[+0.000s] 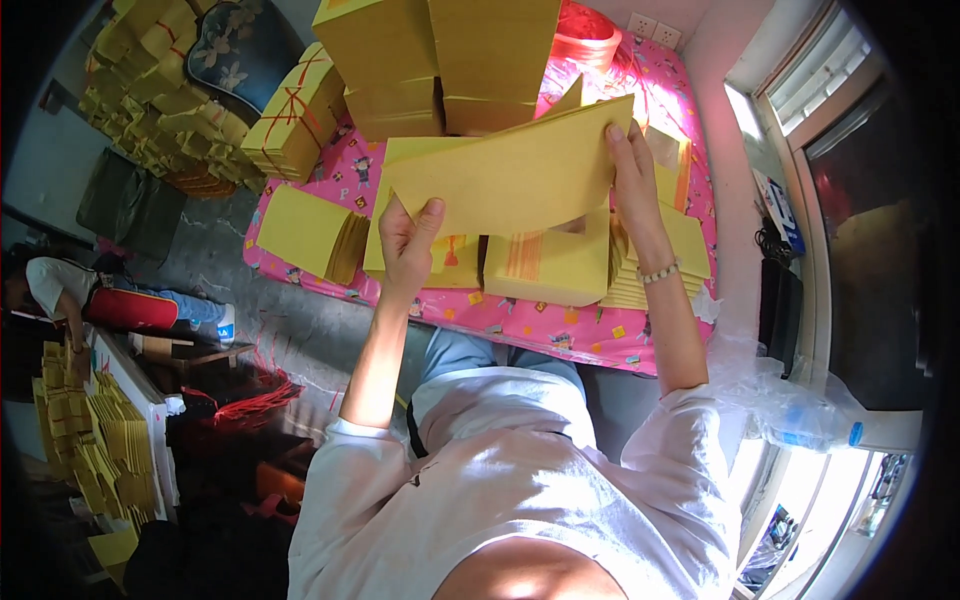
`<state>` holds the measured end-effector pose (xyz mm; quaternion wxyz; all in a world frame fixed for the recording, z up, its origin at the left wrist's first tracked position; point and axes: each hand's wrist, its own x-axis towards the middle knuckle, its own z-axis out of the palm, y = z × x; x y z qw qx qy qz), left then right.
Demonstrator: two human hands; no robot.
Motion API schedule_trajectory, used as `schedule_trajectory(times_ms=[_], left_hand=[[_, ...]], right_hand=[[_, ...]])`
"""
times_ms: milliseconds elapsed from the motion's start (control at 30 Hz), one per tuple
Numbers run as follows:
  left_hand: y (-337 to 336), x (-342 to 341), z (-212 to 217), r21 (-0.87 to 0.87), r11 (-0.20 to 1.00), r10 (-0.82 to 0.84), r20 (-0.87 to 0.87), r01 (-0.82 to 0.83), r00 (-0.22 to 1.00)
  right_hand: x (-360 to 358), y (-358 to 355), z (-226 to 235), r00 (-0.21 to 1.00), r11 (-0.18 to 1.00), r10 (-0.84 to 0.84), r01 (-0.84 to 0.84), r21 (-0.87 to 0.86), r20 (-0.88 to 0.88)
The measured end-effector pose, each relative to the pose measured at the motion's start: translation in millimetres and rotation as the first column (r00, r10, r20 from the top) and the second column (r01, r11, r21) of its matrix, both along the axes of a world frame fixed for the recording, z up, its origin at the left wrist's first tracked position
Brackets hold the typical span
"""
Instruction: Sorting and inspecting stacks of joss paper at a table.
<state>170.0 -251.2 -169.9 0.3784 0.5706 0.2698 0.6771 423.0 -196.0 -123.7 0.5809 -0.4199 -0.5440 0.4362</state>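
While both hands grasp a yellow paper sheet [510, 175] above the pink table [560, 325], left hand [408, 240] pinches its lower corner, right hand [632, 170] its upper edge.

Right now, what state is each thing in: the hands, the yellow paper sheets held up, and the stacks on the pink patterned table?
Left hand: gripping the lower left corner of the held sheets.
Right hand: pinching the upper right edge of the same sheets.
Thin sheaf of yellow paper sheets: lifted off the table, tilted.
Flat yellow paper stack: lying below the held sheets.
Yellow bundle tied with red string: bound, at the table's far left.
Pink patterned table: covered with stacks.
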Motion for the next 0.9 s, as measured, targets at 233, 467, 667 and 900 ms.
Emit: schedule_trajectory(times_ms=[233,467,667,900], left_hand=[[4,10,-6,-0.08,0.985,-0.152,-0.009,0.151,0.988],[7,10,-12,-0.135,0.98,-0.151,-0.015,0.148,0.988],[0,15,-14,-0.094,0.995,-0.027,-0.092,0.019,0.995],[-2,30,-15,-0.108,0.992,0.061,-0.018,-0.063,0.998]], right_hand=[[37,13,-33,0.962,0.992,0.082,-0.103,-0.069,-0.259],[44,-5,-41,0.993,0.991,0.115,-0.112,0.071,-0.039],[36,-17,-46,0.996,0.988,0.057,-0.046,0.145,-0.07],[39,-25,-50,0.989,0.981,0.079,-0.055,0.184,-0.126]])
